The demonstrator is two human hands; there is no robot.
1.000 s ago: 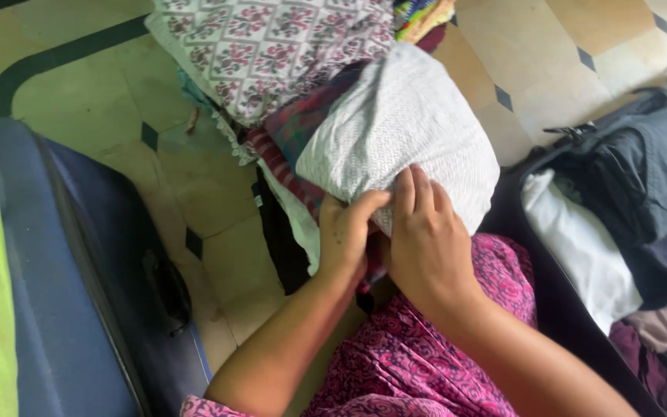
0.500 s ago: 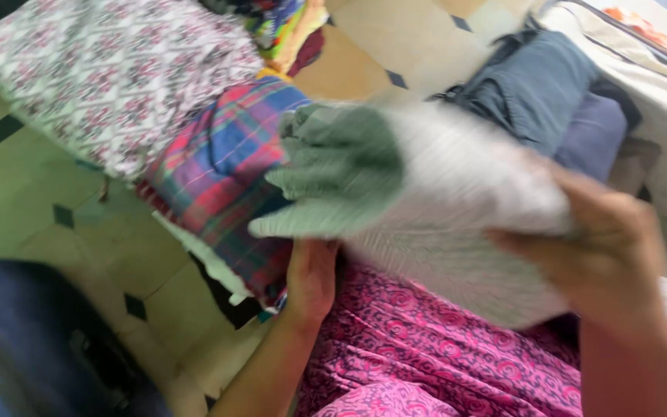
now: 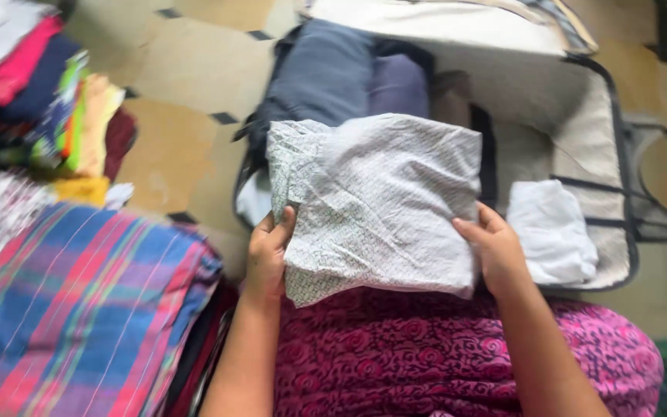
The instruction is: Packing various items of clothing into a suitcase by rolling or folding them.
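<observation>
Holding a folded white patterned garment (image 3: 380,205) flat between both hands, above a lap in pink-and-maroon printed fabric (image 3: 441,359). Left hand (image 3: 268,251) clamped on the garment's near left edge, thumb on top, fingers hidden beneath. Right hand (image 3: 496,247) clamped on the near right edge the same way. Garment hanging just in front of an open soft suitcase (image 3: 607,162) on the tiled floor (image 3: 187,73), overlapping its near rim. Inside the suitcase: folded dark blue clothing (image 3: 326,77), a purple piece (image 3: 399,85) beside it, a white folded cloth (image 3: 550,232) to the right. A plaid blue-and-red fabric pile (image 3: 79,309) to the left, a colourful stack of clothes (image 3: 48,100) beyond it. Likely risk: far half unsupported, held only along the near edge, so could sag and unfold; loose left corner could catch on the suitcase rim.
</observation>
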